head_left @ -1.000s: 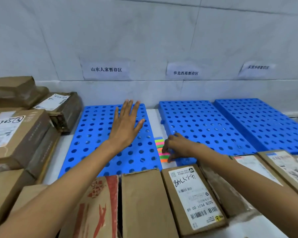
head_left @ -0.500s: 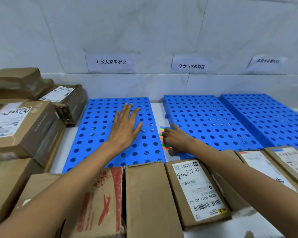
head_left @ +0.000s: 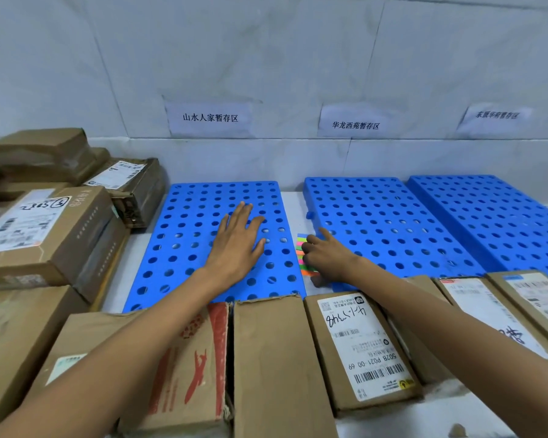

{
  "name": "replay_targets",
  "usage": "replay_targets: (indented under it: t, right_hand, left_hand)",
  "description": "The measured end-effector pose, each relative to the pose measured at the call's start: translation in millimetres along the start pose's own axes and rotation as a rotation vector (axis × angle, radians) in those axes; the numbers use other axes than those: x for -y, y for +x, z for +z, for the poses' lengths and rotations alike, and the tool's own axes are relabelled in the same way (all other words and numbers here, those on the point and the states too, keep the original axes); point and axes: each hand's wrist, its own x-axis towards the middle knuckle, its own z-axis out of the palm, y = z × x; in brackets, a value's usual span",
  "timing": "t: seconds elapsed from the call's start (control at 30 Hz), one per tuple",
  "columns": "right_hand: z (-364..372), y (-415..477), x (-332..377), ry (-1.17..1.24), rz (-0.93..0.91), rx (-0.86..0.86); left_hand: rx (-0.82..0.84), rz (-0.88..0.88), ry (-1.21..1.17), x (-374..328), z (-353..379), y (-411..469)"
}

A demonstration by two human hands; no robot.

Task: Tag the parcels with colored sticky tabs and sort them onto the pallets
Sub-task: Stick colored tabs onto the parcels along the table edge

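A: Starting at the left, we see stacked brown parcels (head_left: 41,229) against the wall, with more parcels in a row along the near edge, among them a red-printed box (head_left: 187,368) and a labelled box (head_left: 361,349).

B: Next, our left hand (head_left: 238,245) lies flat on the left blue pallet (head_left: 178,235), fingers spread wide, palm down, gripping nothing.

A: Between that pallet and the middle pallet (head_left: 386,222) lie the colored sticky tabs (head_left: 301,251) on the white surface. Our right hand (head_left: 326,254) rests on them, fingers curled with the forefinger pointing away; we cannot tell whether it has pinched a tab.

B: Farther right sits the 3rd pallet (head_left: 494,216). All 3 pallets carry no parcels, and 3 paper signs (head_left: 209,118) hang on the wall above them.
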Motion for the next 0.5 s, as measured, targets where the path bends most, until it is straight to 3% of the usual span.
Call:
replay_targets:
  t: [0.2, 0.37, 0.5]
  right_hand:
    - [0.4, 3.9, -3.6, 0.02, -0.012, -0.016]
    - [10.0, 3.3, -26.9, 0.318, 0.096, 0.005]
    - [12.3, 8.9, -34.0, 0.406, 0.122, 0.097]
  left_hand:
    - [0.071, 0.048, 0.015, -16.0, 13.9, 3.8]
    - [0.119, 0.092, 0.023, -26.4, 18.3, 16.3]
    - [0.125, 0.097, 0.029, -31.9, 28.9, 26.3]
